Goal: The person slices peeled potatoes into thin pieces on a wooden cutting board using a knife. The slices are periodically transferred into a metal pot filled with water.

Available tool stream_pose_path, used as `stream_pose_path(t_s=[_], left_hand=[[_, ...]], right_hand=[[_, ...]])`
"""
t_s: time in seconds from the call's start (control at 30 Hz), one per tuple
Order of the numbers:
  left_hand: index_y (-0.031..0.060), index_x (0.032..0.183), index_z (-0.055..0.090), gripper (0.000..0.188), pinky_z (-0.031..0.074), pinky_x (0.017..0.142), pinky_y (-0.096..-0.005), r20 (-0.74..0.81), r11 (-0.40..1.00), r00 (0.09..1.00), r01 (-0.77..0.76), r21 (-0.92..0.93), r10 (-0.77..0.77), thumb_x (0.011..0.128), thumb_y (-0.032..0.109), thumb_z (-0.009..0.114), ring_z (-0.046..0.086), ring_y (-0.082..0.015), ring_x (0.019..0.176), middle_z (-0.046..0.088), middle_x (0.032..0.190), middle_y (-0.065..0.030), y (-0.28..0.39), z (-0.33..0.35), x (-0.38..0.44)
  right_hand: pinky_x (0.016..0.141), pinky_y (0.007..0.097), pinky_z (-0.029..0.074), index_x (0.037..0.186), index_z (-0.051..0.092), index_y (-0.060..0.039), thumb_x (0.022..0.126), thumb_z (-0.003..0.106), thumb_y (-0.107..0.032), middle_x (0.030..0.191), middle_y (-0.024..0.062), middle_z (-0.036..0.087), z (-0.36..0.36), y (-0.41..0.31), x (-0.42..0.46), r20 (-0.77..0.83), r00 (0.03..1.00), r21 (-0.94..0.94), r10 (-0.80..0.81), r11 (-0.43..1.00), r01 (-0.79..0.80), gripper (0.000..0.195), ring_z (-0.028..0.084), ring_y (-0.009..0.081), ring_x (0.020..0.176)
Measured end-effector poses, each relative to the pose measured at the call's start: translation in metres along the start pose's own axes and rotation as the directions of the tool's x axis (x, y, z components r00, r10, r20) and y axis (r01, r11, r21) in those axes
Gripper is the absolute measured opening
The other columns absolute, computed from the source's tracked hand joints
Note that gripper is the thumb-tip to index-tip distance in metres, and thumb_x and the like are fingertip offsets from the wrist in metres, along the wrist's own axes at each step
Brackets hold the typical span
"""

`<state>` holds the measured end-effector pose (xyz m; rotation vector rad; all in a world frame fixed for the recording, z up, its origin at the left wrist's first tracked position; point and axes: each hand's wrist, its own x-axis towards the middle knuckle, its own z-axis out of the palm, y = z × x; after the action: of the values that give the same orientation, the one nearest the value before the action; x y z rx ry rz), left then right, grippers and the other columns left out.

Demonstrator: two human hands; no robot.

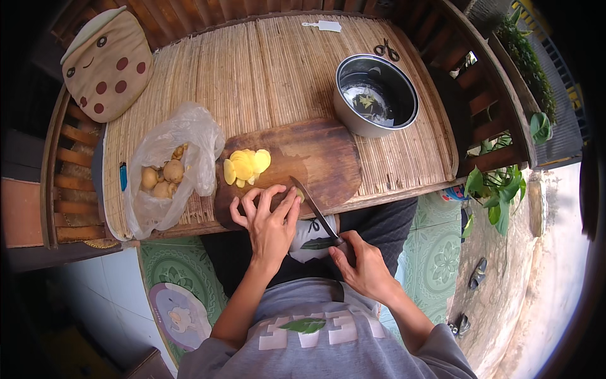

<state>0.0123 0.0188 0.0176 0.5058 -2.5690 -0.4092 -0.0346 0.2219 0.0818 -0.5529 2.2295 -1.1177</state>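
Observation:
My right hand (pixel 362 265) grips the dark handle of a kitchen knife (pixel 313 207), its blade slanting across the near edge of a wooden cutting board (pixel 326 147). Against the blade, the index fingertips of my left hand (pixel 272 225) pin a small pale potato piece (pixel 300 195), mostly hidden by the fingers. The left hand's other fingers rest spread on the board. Yellow potato slices (pixel 244 166) lie in an overlapping pile at the board's left. Beside the board, a clear plastic bag (pixel 201 137) holds several whole potatoes (pixel 163 180).
A metal pot (pixel 348 111) with pale scraps inside stands by the board's far right corner. Behind it lie black-handled scissors (pixel 387 50) and a white peeler-like tool (pixel 323 25). A blue lighter (pixel 123 176) and a spotted cushion (pixel 106 71) are left. Wooden railings (pixel 478 99) border the woven mat (pixel 265 71).

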Motion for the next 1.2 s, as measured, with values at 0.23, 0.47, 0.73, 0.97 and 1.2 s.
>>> stream_pose_path(t_s=[0.23,0.47,0.73,0.97,1.2], left_hand=[[0.0226,0.114,0.082,0.024,0.021,0.114,-0.054,-0.037,1.0,0.999,-0.006,-0.017,0.006,0.091,0.028,0.078,0.053,-0.0222,0.12,0.069,0.118,0.0068,-0.007,0.006,0.015],[0.0228,0.118,0.081,0.027,0.022,0.114,-0.0528,-0.065,0.997,0.995,-0.073,-0.004,0.072,0.091,0.028,0.077,0.054,-0.021,0.118,0.069,0.124,0.0069,-0.011,0.014,-0.001],[0.0212,0.117,0.08,0.026,0.024,0.113,-0.0539,-0.06,0.993,0.991,-0.116,0.03,0.117,0.092,0.027,0.075,0.054,-0.0226,0.118,0.067,0.125,0.0029,-0.014,0.017,-0.001],[0.0216,0.121,0.076,0.03,0.023,0.114,-0.0574,0.001,0.99,0.994,-0.113,0.082,0.114,0.094,0.032,0.071,0.053,-0.0243,0.121,0.062,0.129,-0.0004,-0.009,0.016,0.0],[0.0252,0.121,0.076,0.03,0.022,0.113,-0.0592,0.0,0.989,0.994,-0.108,0.105,0.108,0.093,0.034,0.072,0.052,-0.0249,0.124,0.061,0.129,-0.0006,-0.01,0.019,-0.002]], right_hand=[[0.075,0.0502,0.056,0.12,0.056,0.0057,0.102,0.066,-0.018,0.1,0.0308,0.07,-0.002,0.001,0.001,-0.065,0.998,-0.088,-0.008,0.996,0.003,0.032,0.071,0.0482,0.087],[0.073,0.0531,0.057,0.124,0.055,0.0022,0.103,0.064,-0.023,0.097,0.0301,0.071,-0.001,0.005,-0.009,-0.024,1.0,-0.125,0.004,0.992,-0.007,0.034,0.071,0.05,0.086],[0.067,0.0554,0.058,0.126,0.052,-0.0016,0.105,0.061,-0.028,0.093,0.0282,0.071,0.011,0.009,-0.01,-0.026,1.0,-0.205,-0.011,0.979,0.005,0.035,0.071,0.0494,0.079],[0.059,0.0569,0.058,0.123,0.051,-0.0021,0.106,0.06,-0.027,0.09,0.0259,0.07,0.012,0.002,-0.007,-0.043,0.998,-0.305,-0.04,0.952,0.026,0.032,0.069,0.0497,0.07],[0.049,0.0552,0.055,0.119,0.049,-0.0022,0.107,0.057,-0.028,0.082,0.024,0.066,0.009,-0.009,-0.007,-0.004,1.0,-0.477,-0.002,0.879,0.0,0.029,0.067,0.048,0.06]])
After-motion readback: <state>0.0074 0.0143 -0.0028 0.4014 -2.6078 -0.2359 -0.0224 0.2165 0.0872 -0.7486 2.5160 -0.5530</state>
